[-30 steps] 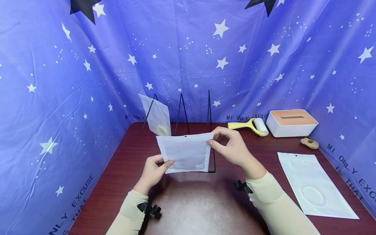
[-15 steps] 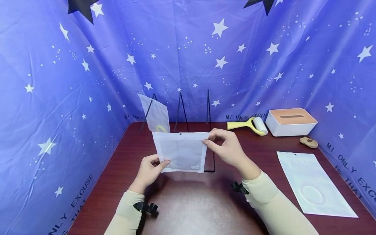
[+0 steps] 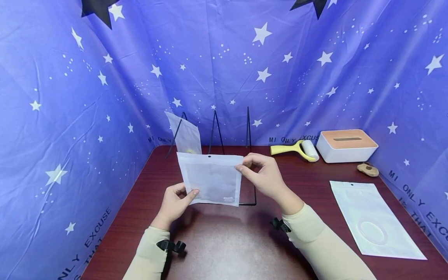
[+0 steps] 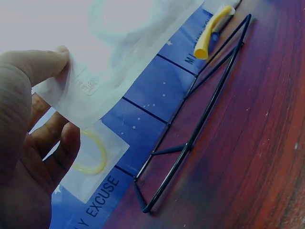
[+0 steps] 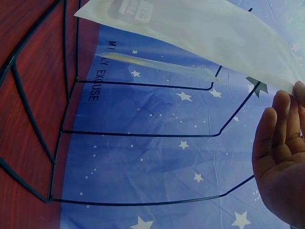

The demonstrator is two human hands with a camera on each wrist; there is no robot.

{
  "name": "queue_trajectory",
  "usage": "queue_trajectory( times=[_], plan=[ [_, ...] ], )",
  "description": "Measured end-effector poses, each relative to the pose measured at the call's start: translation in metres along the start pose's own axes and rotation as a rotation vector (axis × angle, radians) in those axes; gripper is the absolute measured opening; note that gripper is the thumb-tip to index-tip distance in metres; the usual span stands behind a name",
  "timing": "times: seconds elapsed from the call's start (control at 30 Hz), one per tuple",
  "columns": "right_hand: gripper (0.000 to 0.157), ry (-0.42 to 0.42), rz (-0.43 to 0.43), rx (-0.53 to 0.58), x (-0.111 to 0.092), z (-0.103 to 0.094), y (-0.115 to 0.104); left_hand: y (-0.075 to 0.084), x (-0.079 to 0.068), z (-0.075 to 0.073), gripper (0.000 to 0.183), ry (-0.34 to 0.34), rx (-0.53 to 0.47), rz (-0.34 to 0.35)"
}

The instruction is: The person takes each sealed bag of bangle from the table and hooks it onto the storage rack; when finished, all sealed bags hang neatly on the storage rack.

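Observation:
Both hands hold up a white zip pouch (image 3: 213,179) with a hang hole in its top edge and a small printed label low on the right. My left hand (image 3: 175,202) pinches its lower left side, thumb in front. At the upper right corner, my right hand (image 3: 266,175) grips it between thumb and fingers. Behind the pouch stands a black wire rack (image 3: 247,128) with upright dividers, partly hidden by it. Another white pouch (image 3: 185,132) with a yellow ring inside leans in the rack's left section; the left wrist view shows that yellow ring (image 4: 102,152) clearly.
On the right of the dark red table (image 3: 224,249) lies a third white pouch (image 3: 360,202) with a pale ring showing. Toward the back are a yellow-handled lint roller (image 3: 287,149), a white tissue box (image 3: 346,155) with a wooden lid, and a small brown object (image 3: 368,169).
Both hands have moved a little to the left with the held pouch, which covers more of the pouch in the rack. More of the rack's right base shows.

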State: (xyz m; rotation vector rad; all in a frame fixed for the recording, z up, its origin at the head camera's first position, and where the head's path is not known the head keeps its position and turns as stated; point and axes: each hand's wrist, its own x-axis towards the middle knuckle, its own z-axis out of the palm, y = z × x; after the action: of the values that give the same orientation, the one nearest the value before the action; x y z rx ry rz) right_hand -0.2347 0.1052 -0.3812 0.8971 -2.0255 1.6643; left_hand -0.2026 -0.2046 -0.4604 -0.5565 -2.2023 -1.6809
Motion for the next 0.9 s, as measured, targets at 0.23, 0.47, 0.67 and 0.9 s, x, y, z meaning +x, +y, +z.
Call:
queue_trajectory(
  times=[0.23, 0.47, 0.67, 0.9],
  plan=[
    [0.012, -0.007, 0.000, 0.014, 0.002, 0.004, 0.003, -0.030, 0.000, -0.003, 0.013, 0.013, -0.023, 0.005],
    [0.011, -0.001, 0.032, 0.027, 0.001, 0.005, 0.006, -0.034, 0.000, -0.004, 0.013, 0.009, -0.034, 0.004],
    [0.011, -0.003, 0.057, 0.021, 0.002, 0.007, 0.003, -0.035, 0.000, -0.003, 0.013, 0.011, -0.018, -0.021],
    [0.010, 0.000, 0.052, 0.028, 0.007, 0.007, -0.026, -0.020, 0.002, -0.003, 0.005, 0.034, -0.001, -0.014]
  ],
)
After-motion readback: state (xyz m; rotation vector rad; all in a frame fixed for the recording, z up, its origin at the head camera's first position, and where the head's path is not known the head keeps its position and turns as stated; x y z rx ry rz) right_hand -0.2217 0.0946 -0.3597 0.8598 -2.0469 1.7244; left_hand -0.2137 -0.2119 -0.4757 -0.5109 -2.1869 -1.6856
